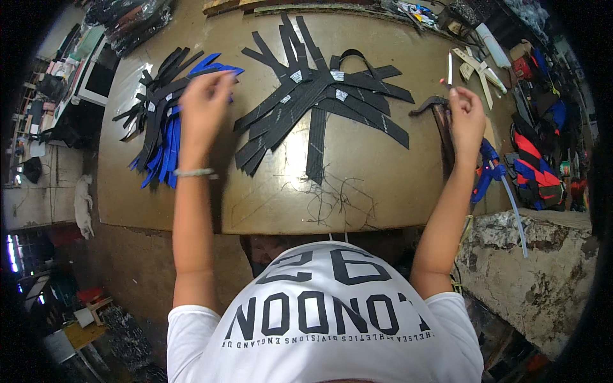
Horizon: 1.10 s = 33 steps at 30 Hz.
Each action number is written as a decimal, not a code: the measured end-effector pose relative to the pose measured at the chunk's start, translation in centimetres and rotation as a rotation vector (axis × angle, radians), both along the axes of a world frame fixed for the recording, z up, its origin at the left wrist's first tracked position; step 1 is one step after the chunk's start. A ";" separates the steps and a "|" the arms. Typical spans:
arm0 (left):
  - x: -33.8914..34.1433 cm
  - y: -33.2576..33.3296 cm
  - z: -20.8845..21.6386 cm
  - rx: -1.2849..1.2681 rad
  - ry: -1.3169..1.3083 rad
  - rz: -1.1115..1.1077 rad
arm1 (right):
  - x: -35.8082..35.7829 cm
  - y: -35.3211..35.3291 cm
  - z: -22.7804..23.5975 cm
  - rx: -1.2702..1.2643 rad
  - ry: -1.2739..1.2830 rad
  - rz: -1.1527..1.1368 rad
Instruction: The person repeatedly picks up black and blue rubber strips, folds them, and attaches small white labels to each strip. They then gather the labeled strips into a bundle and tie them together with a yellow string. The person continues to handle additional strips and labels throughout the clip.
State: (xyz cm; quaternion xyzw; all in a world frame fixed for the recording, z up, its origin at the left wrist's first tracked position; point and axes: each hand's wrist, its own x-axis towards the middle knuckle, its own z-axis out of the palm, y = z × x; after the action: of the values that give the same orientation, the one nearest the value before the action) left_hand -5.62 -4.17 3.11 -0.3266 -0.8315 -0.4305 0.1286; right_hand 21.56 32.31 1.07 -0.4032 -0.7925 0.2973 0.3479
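Note:
My left hand [207, 99] hovers over the left pile of black webbing strips [152, 137] and blue strips [167, 156]. Motion blurs its fingers, and a black strip passes beneath them; whether they grip it cannot be told. My right hand [468, 115], at the table's right side, is closed on a slim upright blade-like tool [449, 67] with a pale upper part and a dark lower part. Beside its fingers shows a small reddish spot. Between my hands lies a fanned heap of black webbing strips [313, 92], several with small white labels.
Loose dark threads [338, 201] lie near the front edge of the brown table [268, 214]. Pale flat sticks [479, 70] rest at the far right. A blue tool [486, 169] with a light-blue rod hangs at the right edge. Plastic-wrapped bundles [131, 25] sit back left.

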 end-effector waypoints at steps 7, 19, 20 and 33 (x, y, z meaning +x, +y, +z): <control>5.5 10.5 0.2 -0.338 0.003 -0.275 | -0.1 -1.1 2.1 0.218 0.033 -0.074; 7.7 2.1 -0.3 -0.324 0.053 -0.233 | -11.6 -16.9 0.9 -0.601 0.377 0.572; 7.9 2.2 -0.7 -0.278 0.109 -0.239 | -11.7 -17.4 -0.3 -0.556 0.227 0.524; 6.4 7.5 -1.7 -0.328 -0.005 -0.102 | -11.9 -17.4 -2.6 -0.551 0.402 0.575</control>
State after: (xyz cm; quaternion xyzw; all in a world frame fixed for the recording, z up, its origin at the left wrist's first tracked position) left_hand 0.73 3.32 1.37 -0.3840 -0.8733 -0.2956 0.0495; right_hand 9.61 14.93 -1.50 -0.1784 -0.6803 0.6543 0.2779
